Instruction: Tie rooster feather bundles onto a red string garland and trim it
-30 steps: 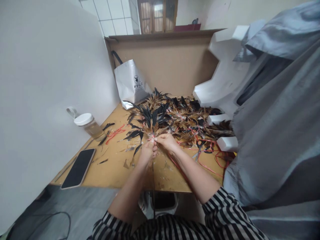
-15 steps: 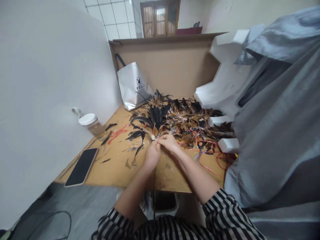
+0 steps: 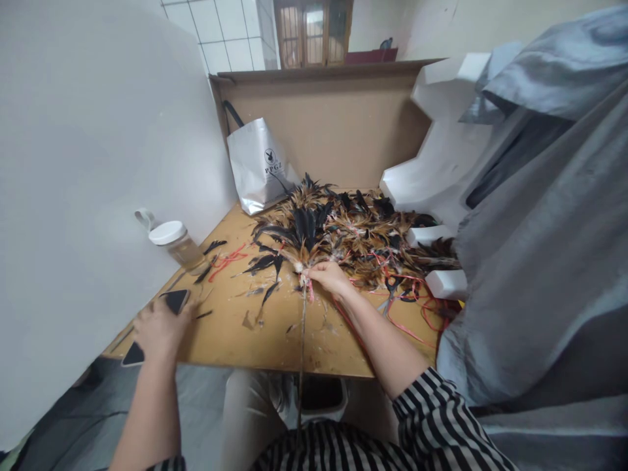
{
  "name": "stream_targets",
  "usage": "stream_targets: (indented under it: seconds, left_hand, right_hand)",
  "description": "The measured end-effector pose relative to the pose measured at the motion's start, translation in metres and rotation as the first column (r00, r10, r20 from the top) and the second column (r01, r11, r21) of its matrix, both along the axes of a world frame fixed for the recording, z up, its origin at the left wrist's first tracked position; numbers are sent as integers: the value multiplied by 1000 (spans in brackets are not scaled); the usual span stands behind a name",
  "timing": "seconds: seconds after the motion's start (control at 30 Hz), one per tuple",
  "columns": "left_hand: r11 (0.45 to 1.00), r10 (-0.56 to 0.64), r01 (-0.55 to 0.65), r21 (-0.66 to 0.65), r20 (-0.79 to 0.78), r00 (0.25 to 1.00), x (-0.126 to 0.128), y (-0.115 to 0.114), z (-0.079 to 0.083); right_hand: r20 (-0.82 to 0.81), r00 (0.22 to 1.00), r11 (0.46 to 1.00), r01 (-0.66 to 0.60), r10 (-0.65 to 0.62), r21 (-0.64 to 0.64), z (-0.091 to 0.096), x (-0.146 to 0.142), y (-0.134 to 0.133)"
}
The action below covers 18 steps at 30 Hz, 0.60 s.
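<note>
My right hand pinches the bound base of a feather duster, its black and brown feathers fanning away from me. Pink tie string hangs at the binding, and the duster's thin stick runs back over the table edge toward my body. Over on the left, my left hand lies across a dark-screened phone with its fingers spread. It covers the phone's middle; whether it grips the phone does not show.
More brown and black feather bundles pile up behind. Scissors lie among red string on the right. A lidded jar, red string scraps and a silver bag stand or lie leftward. Foam and grey cloth border the right.
My left hand has let go of the duster's base and moved left onto the phone. My right hand has stayed at the binding, where the pink string now shows.
</note>
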State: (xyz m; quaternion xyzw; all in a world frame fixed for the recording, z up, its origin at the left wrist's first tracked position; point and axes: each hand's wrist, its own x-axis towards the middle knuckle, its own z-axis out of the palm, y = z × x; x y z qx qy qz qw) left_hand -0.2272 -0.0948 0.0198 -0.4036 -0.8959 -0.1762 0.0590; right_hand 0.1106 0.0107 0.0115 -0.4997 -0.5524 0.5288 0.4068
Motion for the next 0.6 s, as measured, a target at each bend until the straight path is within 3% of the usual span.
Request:
stream_targets:
  seconds: [0.17,0.33,0.6]
  left_hand:
    - [986,98,-82,-144,107,989,-21,-5,-2]
    - [978,156,-142,-154,81,984,-29,1,-9]
    - [954,215,-207,-218,9,977,-33,6,-5]
  right_hand:
    - [10,1000,1000,-7,7,-4,-1,1,0]
    - [18,1000,1000,-5,5,7,-3,2,1]
    - [25,1000,1000,-8,7,22,-2,2,1]
